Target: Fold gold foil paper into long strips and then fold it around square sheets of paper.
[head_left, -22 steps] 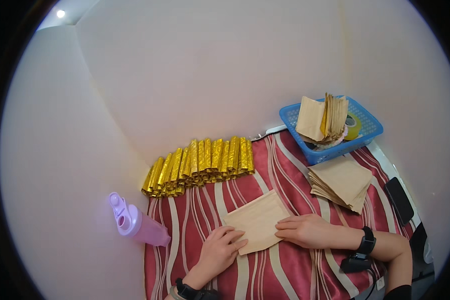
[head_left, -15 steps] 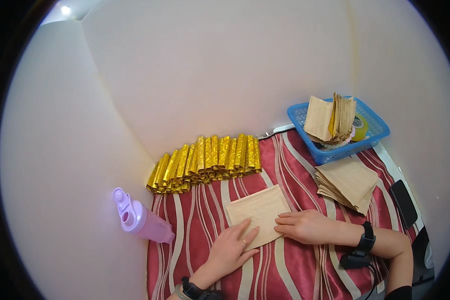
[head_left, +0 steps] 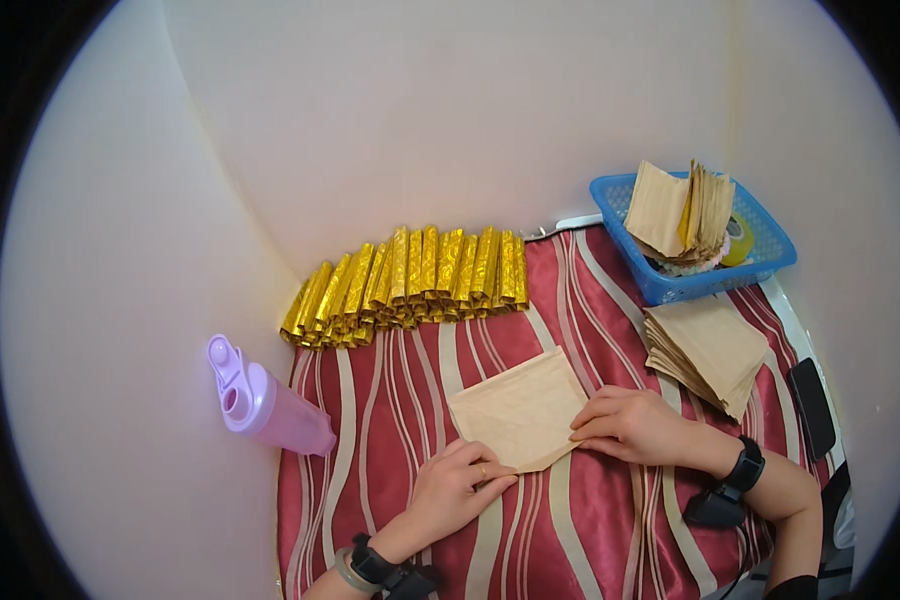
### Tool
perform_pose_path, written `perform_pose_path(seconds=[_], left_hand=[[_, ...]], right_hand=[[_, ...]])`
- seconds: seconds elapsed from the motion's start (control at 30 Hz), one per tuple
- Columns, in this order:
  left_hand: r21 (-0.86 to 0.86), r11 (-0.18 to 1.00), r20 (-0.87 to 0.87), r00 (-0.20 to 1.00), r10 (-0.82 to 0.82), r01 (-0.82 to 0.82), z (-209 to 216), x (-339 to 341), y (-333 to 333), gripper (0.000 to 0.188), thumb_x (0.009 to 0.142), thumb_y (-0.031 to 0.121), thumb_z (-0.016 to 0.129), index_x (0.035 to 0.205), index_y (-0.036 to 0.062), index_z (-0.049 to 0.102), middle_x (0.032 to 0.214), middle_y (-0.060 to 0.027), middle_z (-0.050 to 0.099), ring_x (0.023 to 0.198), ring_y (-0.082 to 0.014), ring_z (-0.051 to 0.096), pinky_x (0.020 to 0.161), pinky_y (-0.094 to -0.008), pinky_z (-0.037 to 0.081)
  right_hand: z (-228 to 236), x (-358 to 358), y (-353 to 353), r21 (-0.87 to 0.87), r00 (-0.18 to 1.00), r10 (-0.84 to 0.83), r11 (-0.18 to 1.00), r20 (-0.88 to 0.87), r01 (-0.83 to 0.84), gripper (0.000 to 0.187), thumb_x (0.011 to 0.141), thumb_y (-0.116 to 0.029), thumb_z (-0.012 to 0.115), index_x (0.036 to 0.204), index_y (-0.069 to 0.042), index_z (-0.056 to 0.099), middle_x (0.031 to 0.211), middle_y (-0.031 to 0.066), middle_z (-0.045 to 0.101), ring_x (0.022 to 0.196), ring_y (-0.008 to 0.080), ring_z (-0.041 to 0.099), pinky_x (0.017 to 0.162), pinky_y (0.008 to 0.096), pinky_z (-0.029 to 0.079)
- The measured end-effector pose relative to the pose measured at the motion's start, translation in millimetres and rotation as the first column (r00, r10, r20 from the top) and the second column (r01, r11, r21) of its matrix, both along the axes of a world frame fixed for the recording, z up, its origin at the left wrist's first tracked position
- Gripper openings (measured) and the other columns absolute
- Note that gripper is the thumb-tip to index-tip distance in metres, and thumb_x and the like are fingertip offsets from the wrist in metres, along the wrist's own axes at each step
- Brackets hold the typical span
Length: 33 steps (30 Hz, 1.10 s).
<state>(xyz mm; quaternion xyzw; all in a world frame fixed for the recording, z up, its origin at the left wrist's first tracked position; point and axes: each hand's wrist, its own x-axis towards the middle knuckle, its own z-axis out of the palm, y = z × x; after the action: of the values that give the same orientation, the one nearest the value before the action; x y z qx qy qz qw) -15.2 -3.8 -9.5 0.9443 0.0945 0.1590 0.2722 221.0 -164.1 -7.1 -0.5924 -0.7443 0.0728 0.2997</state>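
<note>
A tan paper sheet (head_left: 523, 405), perhaps folded or a flat bag, lies tilted on the striped red cloth in front of me. My left hand (head_left: 460, 487) is at its near left edge, with thumb and curled fingers closed on the paper's rim. With pinched fingers, my right hand (head_left: 630, 425) grips the lower right edge. The undersides of both hands' fingertips are partly hidden. Just beyond my right hand lies a fanned stack of similar tan papers (head_left: 708, 348).
Rolled golden foil tubes (head_left: 410, 285) are piled along the far left edge. A lilac bottle (head_left: 275, 405) stands at the left wall. At the far right sits a blue basket (head_left: 660, 288) holding tan papers and a tape roll (head_left: 738, 240). A black phone (head_left: 812, 410) lies by the right edge.
My left hand has slid off the middle of the paper to its near edge, its fingers drawing in. The right fingers have closed on the paper's right edge. The whole view has shifted slightly.
</note>
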Motion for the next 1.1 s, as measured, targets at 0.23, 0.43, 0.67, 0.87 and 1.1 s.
perform_pose_path(seconds=[0.23, 0.43, 0.67, 0.87, 1.1], left_hand=[[0.105, 0.994, 0.003, 1.0, -0.018, 0.017, 4.2, -1.2, -8.4, 0.009, 0.08, 0.017, 0.072, 0.083, 0.0084, 0.072, 0.082, -0.002, 0.062, 0.074, -0.0198, 0.06, 0.062, -0.031, 0.049], [-0.103, 0.986, -0.054, 0.991, 0.125, -0.13, 1.9, -3.4, -10.7, 0.012, 0.084, 0.012, 0.067, 0.093, 0.0058, 0.07, 0.084, -0.0058, 0.061, 0.073, -0.0218, 0.061, 0.063, -0.0306, 0.049], [-0.248, 0.953, -0.073, 0.985, 0.159, -0.172, -1.5, -2.7, -8.6, 0.031, 0.087, 0.017, 0.065, 0.116, 0.0068, 0.063, 0.091, -0.0095, 0.064, 0.08, -0.0255, 0.064, 0.066, -0.034, 0.05], [-0.141, 0.965, -0.085, 0.974, 0.21, -0.22, 4.8, 1.2, -12.9, 0.031, 0.084, 0.012, 0.068, 0.114, 0.0073, 0.064, 0.087, -0.0102, 0.063, 0.077, -0.023, 0.063, 0.068, -0.0313, 0.05], [-0.026, 0.995, -0.091, 0.991, 0.098, -0.101, 2.0, -1.2, -4.9, 0.026, 0.081, 0.011, 0.07, 0.106, 0.0074, 0.068, 0.082, -0.0087, 0.063, 0.072, -0.0233, 0.06, 0.063, -0.0329, 0.048]], right_hand=[[0.9, -2.6, -0.4, -0.04, 0.999, -0.005, 0.999, -0.048, 0.003, 0.017, 0.085, -0.022, 0.068, 0.09, -0.007, 0.07, 0.085, 0.0036, 0.063, 0.086, 0.0223, 0.059, 0.073, 0.0343, 0.05], [-0.8, -4.1, 3.6, -0.122, 0.992, -0.069, 0.991, -0.106, 0.056, 0.016, 0.086, -0.023, 0.067, 0.089, -0.007, 0.069, 0.084, 0.007, 0.063, 0.086, 0.0259, 0.06, 0.074, 0.0367, 0.049], [-2.7, -7.8, 9.7, -0.182, 0.984, -0.141, 0.976, -0.105, 0.12, 0.018, 0.084, -0.021, 0.066, 0.096, -0.008, 0.066, 0.088, 0.0082, 0.063, 0.089, 0.0277, 0.06, 0.076, 0.0392, 0.049], [-9.9, -6.8, 10.1, -0.148, 0.984, -0.157, 0.979, -0.084, 0.143, 0.026, 0.082, -0.016, 0.067, 0.105, -0.005, 0.061, 0.095, 0.0112, 0.064, 0.093, 0.03, 0.061, 0.081, 0.0407, 0.049], [-8.6, -3.9, 7.2, -0.104, 0.982, -0.146, 0.985, -0.115, 0.135, 0.026, 0.082, -0.011, 0.068, 0.105, -0.002, 0.06, 0.094, 0.0126, 0.063, 0.093, 0.0319, 0.059, 0.081, 0.0407, 0.048]])
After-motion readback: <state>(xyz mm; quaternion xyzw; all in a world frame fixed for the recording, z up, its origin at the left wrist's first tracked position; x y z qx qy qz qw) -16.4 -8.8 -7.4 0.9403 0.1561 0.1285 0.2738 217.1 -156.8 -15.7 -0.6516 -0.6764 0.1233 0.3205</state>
